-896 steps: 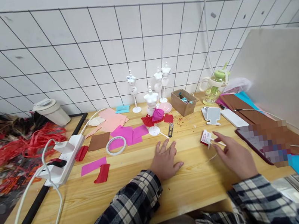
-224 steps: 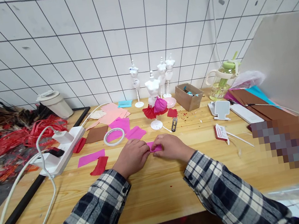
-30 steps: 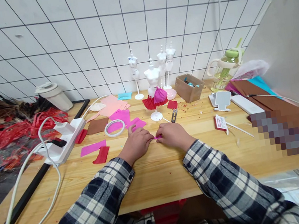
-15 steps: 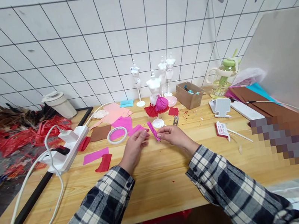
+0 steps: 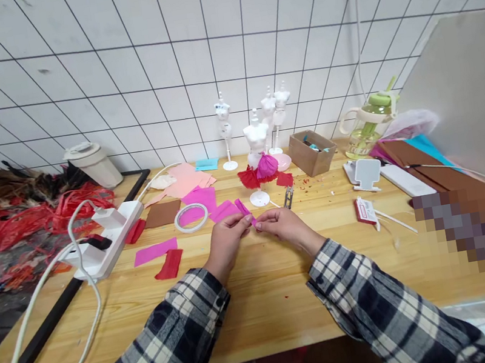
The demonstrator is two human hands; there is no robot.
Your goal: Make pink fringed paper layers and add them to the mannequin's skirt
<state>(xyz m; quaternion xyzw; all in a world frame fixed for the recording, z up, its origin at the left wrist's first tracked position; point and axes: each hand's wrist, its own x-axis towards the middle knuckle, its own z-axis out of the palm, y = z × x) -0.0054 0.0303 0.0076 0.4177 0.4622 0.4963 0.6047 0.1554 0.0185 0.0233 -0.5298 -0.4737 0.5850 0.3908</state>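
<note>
1. The folded magenta strip (image 5: 243, 207) is held just above the table (image 5: 267, 312), slanting toward eleven o'clock from the fingertips; its lower end is covered by the fingers, and its folds are too small to count.
2. The left hand (image 5: 228, 242) is at seven o'clock from the strip, thumb and forefinger pinching its lower part; the other fingers are mostly hidden.
3. The right hand (image 5: 287, 228) is at four o'clock, thumb and forefinger pinching the strip's bottom end, its remaining fingers curled out of sight.
4. The magenta sheets (image 5: 224, 210) sit at nine o'clock, just beside the strip, with the tape ring (image 5: 177, 220) farther out, lying partly over another magenta piece.
5. At one o'clock stands the front dress form (image 5: 257, 136), bearing red and magenta pleats; it partly blocks the forms behind (image 5: 278, 102).
6. The snips (image 5: 288, 197) lie at three o'clock; the cardboard box (image 5: 313, 161), at two, holds scraps hard to identify.
7. Between three and four o'clock, a pixelated patch (image 5: 471, 231) conceals what lies there.
8. Both plaid sleeves (image 5: 174, 333) are cut off by the lower edge.
</note>
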